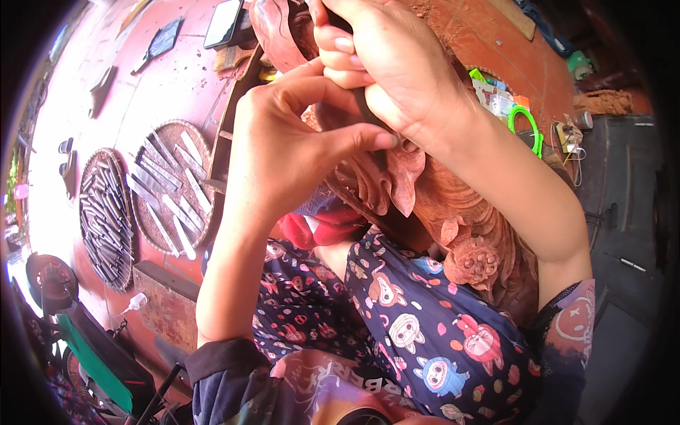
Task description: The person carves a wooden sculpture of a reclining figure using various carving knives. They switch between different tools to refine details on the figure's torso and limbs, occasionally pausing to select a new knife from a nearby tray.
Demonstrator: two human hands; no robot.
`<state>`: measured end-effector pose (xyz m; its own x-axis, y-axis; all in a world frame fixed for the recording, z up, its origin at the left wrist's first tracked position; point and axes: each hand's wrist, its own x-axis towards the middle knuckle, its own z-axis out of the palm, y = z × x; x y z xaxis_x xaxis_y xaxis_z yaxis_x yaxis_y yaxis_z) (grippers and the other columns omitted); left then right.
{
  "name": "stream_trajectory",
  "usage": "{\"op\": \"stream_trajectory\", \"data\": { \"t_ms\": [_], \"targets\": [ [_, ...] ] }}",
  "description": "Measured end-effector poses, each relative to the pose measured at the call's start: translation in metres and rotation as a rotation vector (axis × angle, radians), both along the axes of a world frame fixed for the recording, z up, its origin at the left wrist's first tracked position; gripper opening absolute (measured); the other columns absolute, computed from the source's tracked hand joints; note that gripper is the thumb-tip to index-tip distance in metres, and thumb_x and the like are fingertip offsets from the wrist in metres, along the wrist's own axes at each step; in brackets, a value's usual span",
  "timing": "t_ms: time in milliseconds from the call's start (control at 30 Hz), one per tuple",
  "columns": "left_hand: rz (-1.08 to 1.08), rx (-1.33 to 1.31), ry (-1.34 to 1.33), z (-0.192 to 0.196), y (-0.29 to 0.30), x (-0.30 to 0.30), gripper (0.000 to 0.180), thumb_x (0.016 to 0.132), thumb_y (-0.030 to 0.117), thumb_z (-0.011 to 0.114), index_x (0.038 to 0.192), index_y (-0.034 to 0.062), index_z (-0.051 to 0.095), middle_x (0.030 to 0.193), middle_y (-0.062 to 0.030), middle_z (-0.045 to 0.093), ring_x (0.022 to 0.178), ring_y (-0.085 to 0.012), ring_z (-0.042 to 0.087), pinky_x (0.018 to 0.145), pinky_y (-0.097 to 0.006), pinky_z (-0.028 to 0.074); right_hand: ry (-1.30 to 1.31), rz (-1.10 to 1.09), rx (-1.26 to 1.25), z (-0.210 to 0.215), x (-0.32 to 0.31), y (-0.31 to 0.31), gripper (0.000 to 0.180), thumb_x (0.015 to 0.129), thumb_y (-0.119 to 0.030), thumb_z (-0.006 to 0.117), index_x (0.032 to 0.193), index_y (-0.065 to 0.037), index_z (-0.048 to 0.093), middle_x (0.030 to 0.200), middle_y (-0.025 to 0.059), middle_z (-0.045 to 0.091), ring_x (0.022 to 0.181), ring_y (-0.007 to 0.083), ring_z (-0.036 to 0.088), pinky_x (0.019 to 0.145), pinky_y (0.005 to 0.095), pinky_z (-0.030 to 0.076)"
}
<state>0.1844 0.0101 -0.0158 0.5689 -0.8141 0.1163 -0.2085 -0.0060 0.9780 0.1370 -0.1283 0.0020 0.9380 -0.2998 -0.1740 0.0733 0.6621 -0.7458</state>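
A reddish-brown wood carving (478, 212), cut with leaf shapes, folds and a knobbly round cluster, leans across my lap and runs up under both hands. Above its upper part, my right hand (407, 67) is closed, its fingers curled round a dark thing of which only small bits show. Against it sits my left hand (276, 134), fingers bent and reaching behind the right fist, with the thumb stretched along the carving near a curled leaf. A dark narrow piece shows between the left thumb and the right palm; its kind is hidden.
On the left, two round woven trays hold many metal tools: dark rods in one tray (83, 244), flat pale blades in the other (207, 152). A phone (223, 23) lies at the top. Right of the carving are a bright green ring (522, 119) and a dark cabinet (623, 212).
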Motion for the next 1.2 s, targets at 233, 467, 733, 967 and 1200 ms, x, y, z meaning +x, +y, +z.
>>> {"op": "stream_trajectory", "data": {
  "t_ms": [233,467,733,967,1200],
  "targets": [
    [-0.019,-0.002,0.012,-0.002,0.000,-0.002,0.025,0.066,0.005,0.091,0.076,-0.0032,0.069,0.096,-0.0025,0.069,0.079,-0.0086,0.059,0.076,-0.028,0.049,-0.054,0.017,-0.058,0.004,-0.006,-0.002,0.026,0.110,-0.028,0.047,0.092,-0.011,0.052,0.065,-0.0048,0.038,0.049,0.0042,0.029,0.044,0.0203,0.021],
    [-0.044,-0.066,-0.037,-0.008,0.001,0.001,0.022,0.068,0.002,0.088,0.077,-0.0029,0.069,0.099,-0.0024,0.070,0.080,-0.0068,0.060,0.075,-0.026,0.050,-0.040,-0.004,-0.062,0.001,0.000,0.001,0.025,0.110,-0.028,0.048,0.093,-0.011,0.051,0.065,-0.0047,0.039,0.049,0.0047,0.030,0.044,0.0205,0.023],
    [-0.070,0.010,-0.111,0.000,-0.001,-0.001,0.022,0.075,0.001,0.088,0.085,-0.0030,0.069,0.099,0.0004,0.066,0.086,-0.0047,0.059,0.076,-0.022,0.049,-0.001,0.000,0.010,-0.002,-0.008,-0.008,0.034,0.109,-0.037,0.048,0.090,-0.009,0.052,0.065,-0.0034,0.040,0.050,0.0053,0.031,0.045,0.0209,0.023],
    [-0.111,0.129,-0.261,0.015,-0.004,-0.008,0.021,0.076,-0.002,0.085,0.088,-0.0058,0.068,0.111,-0.0058,0.065,0.093,-0.0094,0.062,0.084,-0.024,0.051,-0.067,0.068,0.207,-0.001,-0.013,-0.024,0.035,0.108,-0.041,0.047,0.089,-0.014,0.055,0.056,-0.0038,0.038,0.044,0.0070,0.029,0.041,0.0215,0.022],
    [-0.047,0.011,-0.208,0.008,-0.006,-0.005,0.023,0.076,-0.001,0.087,0.090,-0.0054,0.069,0.107,-0.0064,0.066,0.092,-0.0077,0.061,0.082,-0.024,0.052,-0.134,0.075,0.239,-0.004,-0.006,-0.028,0.036,0.108,-0.047,0.045,0.091,-0.017,0.055,0.055,-0.0038,0.037,0.042,0.0074,0.028,0.041,0.0215,0.021]
  ]
}}
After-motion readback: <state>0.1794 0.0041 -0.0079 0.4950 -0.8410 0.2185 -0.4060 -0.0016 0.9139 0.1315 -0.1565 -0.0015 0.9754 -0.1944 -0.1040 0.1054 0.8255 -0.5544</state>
